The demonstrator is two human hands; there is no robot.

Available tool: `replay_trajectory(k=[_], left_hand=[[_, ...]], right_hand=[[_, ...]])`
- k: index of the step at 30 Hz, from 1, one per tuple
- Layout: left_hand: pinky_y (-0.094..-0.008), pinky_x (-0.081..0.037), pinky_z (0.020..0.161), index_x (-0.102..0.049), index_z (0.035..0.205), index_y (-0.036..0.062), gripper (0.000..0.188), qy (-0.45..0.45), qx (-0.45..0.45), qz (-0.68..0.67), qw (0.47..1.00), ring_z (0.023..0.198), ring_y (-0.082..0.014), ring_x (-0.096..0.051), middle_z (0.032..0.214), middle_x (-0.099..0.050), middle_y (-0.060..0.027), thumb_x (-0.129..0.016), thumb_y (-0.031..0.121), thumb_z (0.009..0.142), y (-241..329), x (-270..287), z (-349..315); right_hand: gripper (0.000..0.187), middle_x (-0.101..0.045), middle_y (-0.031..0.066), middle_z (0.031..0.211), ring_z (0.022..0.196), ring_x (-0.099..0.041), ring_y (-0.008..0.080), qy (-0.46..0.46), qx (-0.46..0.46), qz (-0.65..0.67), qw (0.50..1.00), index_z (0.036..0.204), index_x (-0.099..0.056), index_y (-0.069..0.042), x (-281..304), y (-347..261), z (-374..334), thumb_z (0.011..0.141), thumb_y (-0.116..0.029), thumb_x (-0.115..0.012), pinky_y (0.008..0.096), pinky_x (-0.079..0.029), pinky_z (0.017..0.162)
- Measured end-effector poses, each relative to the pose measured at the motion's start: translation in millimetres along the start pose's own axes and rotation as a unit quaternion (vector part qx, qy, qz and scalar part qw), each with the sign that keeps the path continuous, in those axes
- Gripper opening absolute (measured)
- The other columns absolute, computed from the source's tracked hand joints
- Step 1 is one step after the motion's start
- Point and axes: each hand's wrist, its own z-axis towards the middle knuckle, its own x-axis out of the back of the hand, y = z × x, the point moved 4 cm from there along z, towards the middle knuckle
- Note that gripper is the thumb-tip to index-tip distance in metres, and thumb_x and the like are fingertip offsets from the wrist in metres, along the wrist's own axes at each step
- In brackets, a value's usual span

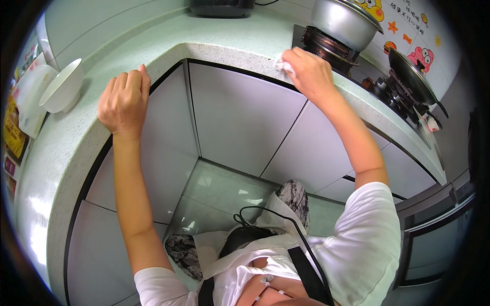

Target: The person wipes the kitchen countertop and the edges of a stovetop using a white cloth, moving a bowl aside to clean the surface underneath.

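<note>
At the counter's front edge by the stove, my right hand point(310, 71) is closed around a crumpled white cloth point(284, 67). Only a bit of the cloth shows beside the fingers; whether it is fabric or paper I cannot tell. My left hand point(125, 99) is curled into a fist over the left counter's edge, with nothing showing from it. Under both hands runs the pale speckled countertop point(219, 38), bending round a corner between them. A white bowl point(63, 86) rests tilted in view to the left of my left hand.
Right of my right hand, a silver pot point(342, 23) sits on a stove burner point(329, 48), with a dark pan point(414, 76) farther right. A black appliance point(222, 7) stands at the back. White cabinet doors point(245, 112) line the space below. Packages point(33, 97) crowd the far left.
</note>
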Motion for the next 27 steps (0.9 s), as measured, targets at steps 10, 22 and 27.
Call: replay_trajectory(k=[10,22,27], left_hand=[[-0.0279,-0.035,0.042,-0.044,0.053,0.0115,0.037,-0.009,0.013,0.002,1.000,0.046,-0.0136,-0.046,0.051,-0.046,0.0004,-0.068,0.019,0.080,-2.2,0.9,-2.1],[-0.0264,-0.032,0.040,-0.044,0.053,0.0117,0.036,-0.008,0.005,-0.010,1.000,0.044,-0.0114,-0.045,0.049,-0.044,0.0013,-0.068,0.017,0.078,-2.3,4.6,-2.2],[-0.0268,-0.034,0.041,-0.044,0.053,0.0124,0.035,-0.013,0.012,-0.010,1.000,0.045,-0.0122,-0.046,0.050,-0.045,0.0014,-0.069,0.017,0.077,-0.4,-0.4,-4.7]], right_hand=[[0.019,-0.059,0.0049,0.078,0.070,-0.061,0.0279,-0.024,-0.008,0.021,0.999,0.089,-0.053,-0.014,-34.0,-18.5,33.4,0.075,-0.017,-0.066,0.0393,-0.048,0.058],[0.022,-0.063,0.0056,0.083,0.072,-0.062,0.0285,-0.066,-0.077,-0.007,0.995,0.089,-0.053,-0.011,1.4,6.3,-7.5,0.074,-0.019,-0.069,0.0381,-0.048,0.059],[0.022,-0.060,0.0056,0.080,0.072,-0.061,0.0286,-0.038,-0.007,0.025,0.999,0.089,-0.053,-0.012,-41.3,-16.8,36.3,0.074,-0.017,-0.068,0.0383,-0.047,0.060]])
